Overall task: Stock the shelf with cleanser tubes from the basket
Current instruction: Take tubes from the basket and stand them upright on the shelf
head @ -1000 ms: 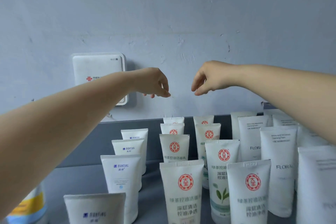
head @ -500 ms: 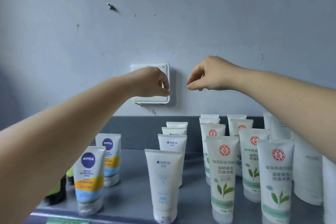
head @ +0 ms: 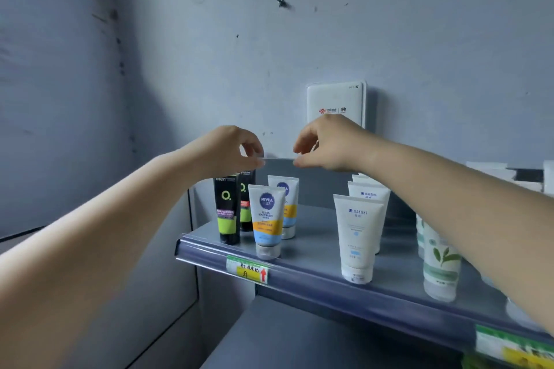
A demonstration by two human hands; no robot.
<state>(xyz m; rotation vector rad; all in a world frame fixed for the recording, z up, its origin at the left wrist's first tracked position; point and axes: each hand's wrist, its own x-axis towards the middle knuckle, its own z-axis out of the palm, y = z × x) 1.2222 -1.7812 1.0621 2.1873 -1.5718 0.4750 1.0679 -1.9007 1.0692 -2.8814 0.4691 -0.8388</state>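
Fingers (head: 254,159) of both hands are pinched nearly closed in mid-air above the shelf (head: 314,272), holding no tube I can make out. Cleanser tubes (head: 358,237) already stand in rows there; the basket is out of sight, so fetching another comes next, I'd judge.

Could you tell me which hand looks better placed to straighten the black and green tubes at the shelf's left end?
Probably the left hand: it hovers directly above the two black and green tubes, while the right hand hangs further right, nearer the white tubes with blue print. Both hands are pinched and seem empty.
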